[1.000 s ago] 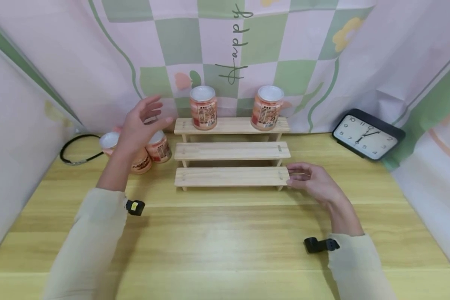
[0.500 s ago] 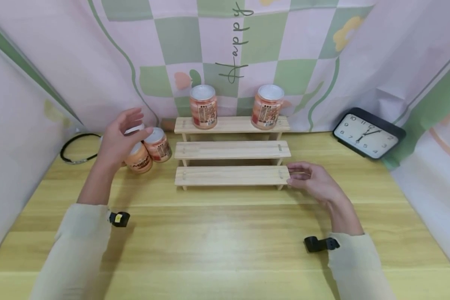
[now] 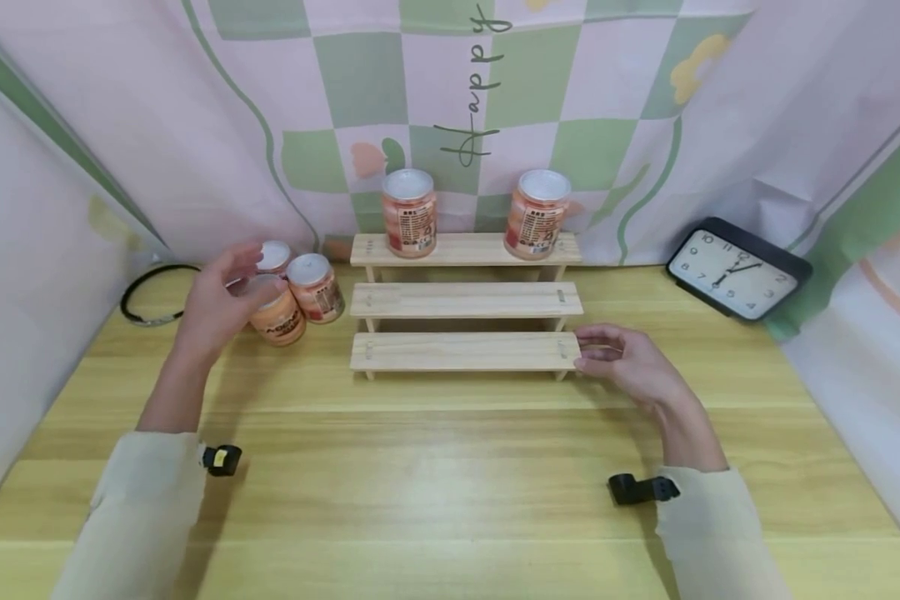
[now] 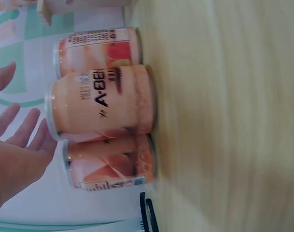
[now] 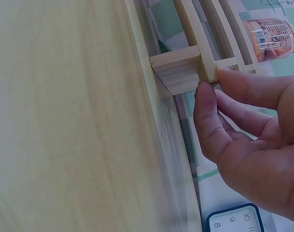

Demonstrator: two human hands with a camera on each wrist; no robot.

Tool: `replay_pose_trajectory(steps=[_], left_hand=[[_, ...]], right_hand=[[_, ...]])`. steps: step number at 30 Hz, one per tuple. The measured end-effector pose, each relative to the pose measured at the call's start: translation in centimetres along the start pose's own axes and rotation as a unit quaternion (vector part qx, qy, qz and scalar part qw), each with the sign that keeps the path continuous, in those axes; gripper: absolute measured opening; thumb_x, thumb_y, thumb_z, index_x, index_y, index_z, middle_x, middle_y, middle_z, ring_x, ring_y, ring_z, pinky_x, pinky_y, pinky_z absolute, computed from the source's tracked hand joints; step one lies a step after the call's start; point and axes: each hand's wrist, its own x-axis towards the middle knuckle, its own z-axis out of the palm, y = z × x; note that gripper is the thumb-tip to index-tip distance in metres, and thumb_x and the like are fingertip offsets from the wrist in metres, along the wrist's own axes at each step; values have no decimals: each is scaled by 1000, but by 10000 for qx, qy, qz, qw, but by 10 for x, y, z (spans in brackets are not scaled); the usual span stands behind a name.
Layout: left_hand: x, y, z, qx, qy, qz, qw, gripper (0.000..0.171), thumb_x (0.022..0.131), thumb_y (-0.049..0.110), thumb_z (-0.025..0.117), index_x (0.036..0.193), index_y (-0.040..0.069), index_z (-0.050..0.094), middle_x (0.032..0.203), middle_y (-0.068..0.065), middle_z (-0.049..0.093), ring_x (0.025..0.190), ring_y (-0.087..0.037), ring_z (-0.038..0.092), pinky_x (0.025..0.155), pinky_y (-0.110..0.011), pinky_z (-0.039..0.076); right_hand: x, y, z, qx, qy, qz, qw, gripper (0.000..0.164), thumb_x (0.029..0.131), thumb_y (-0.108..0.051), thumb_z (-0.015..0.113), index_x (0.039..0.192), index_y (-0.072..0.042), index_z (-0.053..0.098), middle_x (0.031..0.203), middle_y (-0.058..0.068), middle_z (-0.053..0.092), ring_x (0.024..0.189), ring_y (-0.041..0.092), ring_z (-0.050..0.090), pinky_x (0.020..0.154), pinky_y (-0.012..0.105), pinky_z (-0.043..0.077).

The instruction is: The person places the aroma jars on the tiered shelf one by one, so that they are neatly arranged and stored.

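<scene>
My left hand (image 3: 221,300) hovers over a cluster of peach-coloured cans on the left of the table, fingers spread and holding nothing. In the left wrist view its fingertips are by the silver lid of the front can (image 4: 101,101). Beside that stand another can (image 4: 103,52) with a printed label and a third can (image 4: 110,164). The head view also shows a rear can (image 3: 273,255), partly covered by the hand. My right hand (image 3: 630,362) pinches the right end of the lowest step of a three-tier wooden shelf (image 3: 465,352) between thumb and index finger.
Two more upright cans, one left (image 3: 409,215) and one right (image 3: 537,215), stand on the shelf's top step. A black-framed clock (image 3: 737,271) leans at the back right. A black cord loop (image 3: 131,308) lies at the back left. Behind hangs a checked curtain (image 3: 367,79).
My left hand has moved left and down towards the near side, uncovering the rear can and more of the front can. The right hand has stayed on the shelf.
</scene>
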Motion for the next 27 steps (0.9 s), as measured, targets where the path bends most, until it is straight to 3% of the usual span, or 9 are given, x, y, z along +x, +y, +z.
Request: replay_pose_trajectory(steps=[12,18,22,25,27], left_hand=[[-2,-15,-1,582,-14,62,9983,66,88,7,79,143,-10,47,142,-29,51,132,-41,47,111,-52,37],[-4,-17,-5,1140,-444,226,9922,61,84,10,84,136,-6,57,135,-30,56,123,-41,52,101,-54,41],[-4,-22,-5,852,-572,298,9943,58,85,11,83,134,-5,58,133,-27,58,120,-36,54,96,-34,44],[-4,-26,-5,626,-520,315,9962,56,86,9,82,135,-4,59,132,-23,59,116,-25,55,89,-18,42],[-5,-28,-4,538,-486,329,9968,55,87,9,81,136,-4,59,132,-21,59,112,-19,55,86,-13,42]], right_hand=[[0,-1,0,-73,30,138,9999,58,96,-1,65,148,6,42,145,25,45,124,32,51,89,21,53],[1,-2,-1,-112,35,145,9998,57,97,0,64,149,6,41,147,25,44,127,35,49,90,20,52],[1,-3,-1,-87,26,138,9999,57,97,0,64,149,6,41,146,25,44,125,34,50,90,21,53],[0,-3,0,-61,-3,94,9999,57,96,0,64,148,7,41,145,26,45,124,33,51,90,22,53],[0,-3,0,-57,-17,67,10000,58,96,0,65,148,7,41,145,26,46,123,33,52,89,22,53]])
